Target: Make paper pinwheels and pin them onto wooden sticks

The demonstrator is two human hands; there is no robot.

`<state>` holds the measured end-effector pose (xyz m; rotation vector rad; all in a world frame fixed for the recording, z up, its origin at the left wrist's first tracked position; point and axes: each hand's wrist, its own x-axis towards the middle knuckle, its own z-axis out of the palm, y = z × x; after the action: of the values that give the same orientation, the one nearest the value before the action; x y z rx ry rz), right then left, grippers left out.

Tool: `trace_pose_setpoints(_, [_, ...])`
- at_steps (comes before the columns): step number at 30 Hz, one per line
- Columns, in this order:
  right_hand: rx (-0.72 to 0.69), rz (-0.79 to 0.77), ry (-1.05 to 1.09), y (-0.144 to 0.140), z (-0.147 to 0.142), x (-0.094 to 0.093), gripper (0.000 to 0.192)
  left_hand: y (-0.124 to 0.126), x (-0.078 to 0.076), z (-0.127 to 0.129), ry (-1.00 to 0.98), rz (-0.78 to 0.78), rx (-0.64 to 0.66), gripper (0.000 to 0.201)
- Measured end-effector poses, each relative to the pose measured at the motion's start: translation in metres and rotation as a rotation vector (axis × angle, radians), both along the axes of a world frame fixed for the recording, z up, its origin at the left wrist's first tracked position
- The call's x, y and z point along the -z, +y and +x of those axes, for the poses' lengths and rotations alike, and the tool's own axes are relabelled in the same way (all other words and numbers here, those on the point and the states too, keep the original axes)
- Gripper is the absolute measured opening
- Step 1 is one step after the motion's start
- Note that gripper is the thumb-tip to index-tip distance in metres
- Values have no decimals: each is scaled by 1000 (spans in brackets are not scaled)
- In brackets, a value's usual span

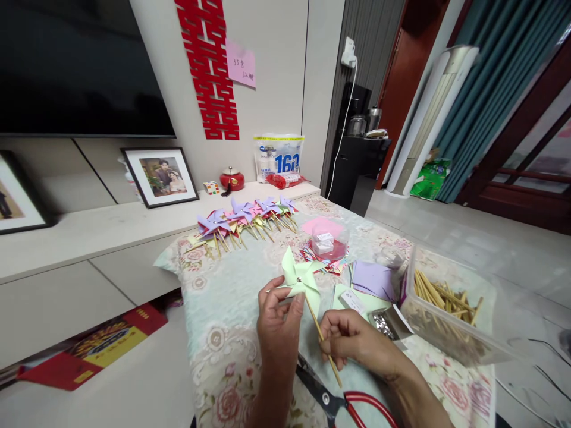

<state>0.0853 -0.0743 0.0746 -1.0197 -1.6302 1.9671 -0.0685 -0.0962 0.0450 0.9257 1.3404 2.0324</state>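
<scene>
Two hands work over the floral-covered worktop (223, 333). Your left hand (279, 324) has its grip pinched on the lower edge of a pale green paper pinwheel (300, 279), thumb and fingertips pressed against the paper. Your right hand (352, 342) has its grip closed around a thin wooden stick (322, 337) at about mid-length. The stick runs slantwise from the pinwheel's centre down toward you; its lower end shows below your right hand. The pinwheel is held just above the cloth, near the middle of the worktop, with a small pin head at its hub.

Red-handled scissors (339, 404) lie on the cloth just below your hands, blades pointing up-left. To the right stands a clear plastic box (450, 345) with loose wooden sticks (439, 294) in it. Just beside its near corner sits a small open packet of shiny pins (384, 324). Lilac paper squares (373, 279) lie between the box and the pinwheel. Further back stands a small clear tub (329, 239) on red paper. A row of finished pinwheels (243, 217) lies along the far edge of the worktop.
</scene>
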Motion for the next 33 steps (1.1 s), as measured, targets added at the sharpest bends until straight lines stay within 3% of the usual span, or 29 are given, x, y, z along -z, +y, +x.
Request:
trace_pose_setpoints(7, [89, 86, 7, 8, 10, 2, 14, -9, -5, -8, 116, -105, -121, 23])
trace_pose_setpoints(11, [158, 152, 5, 13, 22, 0, 17, -9, -8, -12, -59, -80, -182, 25])
trace_pose_setpoints(19, [202, 273, -67, 17, 44, -1, 25, -6, -18, -20, -322, -139, 95, 43])
trace_pose_setpoints(25, [286, 290, -64, 18, 42, 5, 37, -1, -5, -13, -574, -112, 198, 42])
trace_pose_setpoints(28, [309, 329, -57, 15, 32, 6, 40, 0, 4, 2, -412, -256, 368, 38])
trace_pose_setpoints(31, [245, 348, -32, 11, 20, 7, 39, 1, 9, 17, -261, -213, 552, 40])
trace_pose_setpoints(33, [216, 338, -16, 9, 14, 9, 38, 2, 10, 22, -226, -195, 560, 39])
